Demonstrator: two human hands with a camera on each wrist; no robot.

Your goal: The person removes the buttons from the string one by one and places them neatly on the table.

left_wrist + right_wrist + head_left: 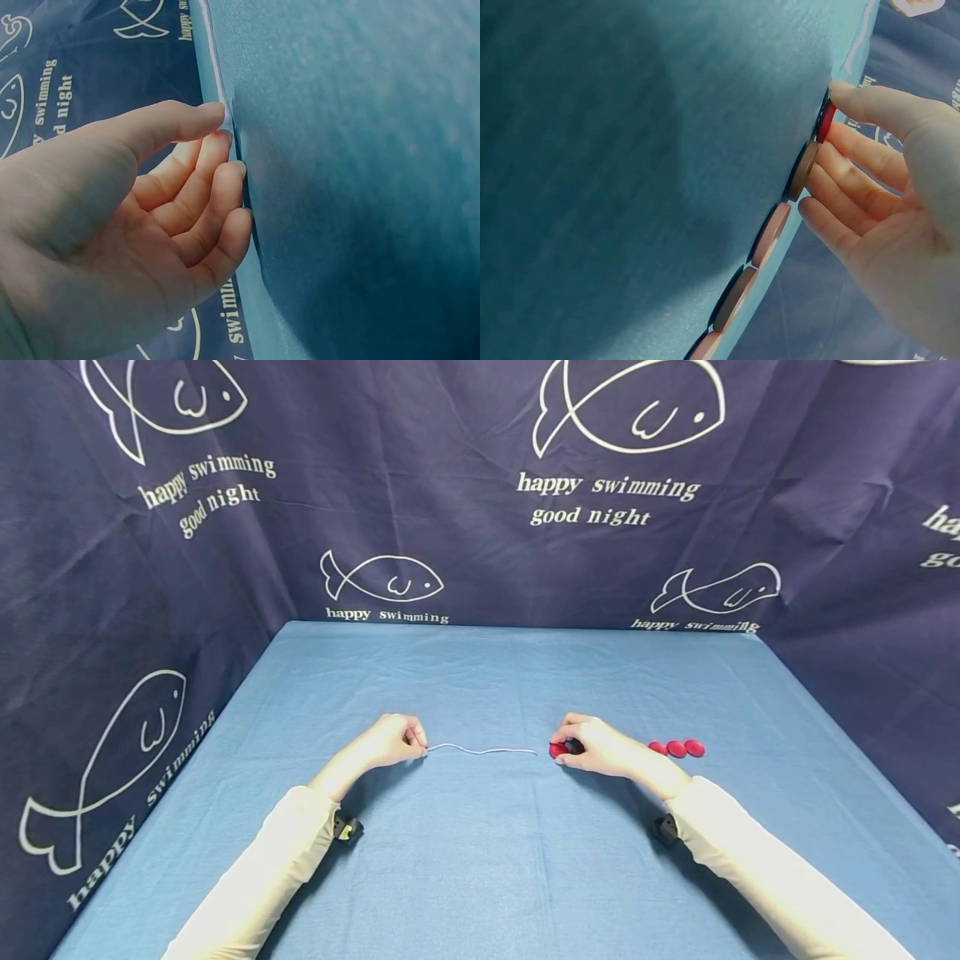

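A thin white string [480, 752] lies in a slightly wavy line on the blue cloth. My left hand [393, 741] pinches its left end between thumb and index finger; in the left wrist view the string [215, 60] runs off beyond the thumb tip. Just past the string's right end, my right hand [596, 746] holds a flat red disc [558, 749] between thumb and fingers, at the cloth. Behind that hand several more discs [677, 748] form a row, some hidden by the hand. The right wrist view shows this row [771, 235] trailing from the held disc [826, 120].
A blue cloth [465, 860] covers the table. Dark blue curtains [480, 527] printed with white fish and lettering hang behind and at both sides. Each wrist wears a small dark camera, such as the left wrist camera [348, 829].
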